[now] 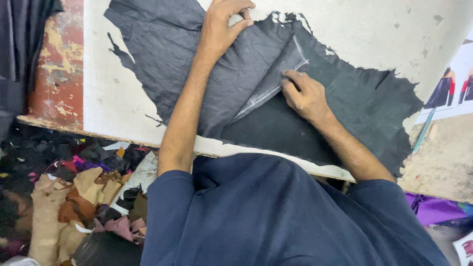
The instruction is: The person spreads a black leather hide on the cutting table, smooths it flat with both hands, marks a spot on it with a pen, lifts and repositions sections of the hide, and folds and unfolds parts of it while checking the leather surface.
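Observation:
A large black leather hide (162, 59) with ragged edges lies spread on a white table (106, 98). One part of it is folded over, showing a paler grey strip (276, 74) along the crease. My left hand (221, 27) reaches to the hide's far edge and pinches it between thumb and fingers. My right hand (305, 96) sits at the near side of the crease, fingers curled onto the folded flap's edge. My dark blue shirt (276, 216) fills the bottom of the view and hides the table's near edge.
Leather scraps (84, 197) in tan, brown, pink and black lie heaped on the floor at lower left. A printed sheet with jacket pictures (451, 88) and a teal pen (422, 129) lie at the right. Purple cloth (433, 207) shows at lower right.

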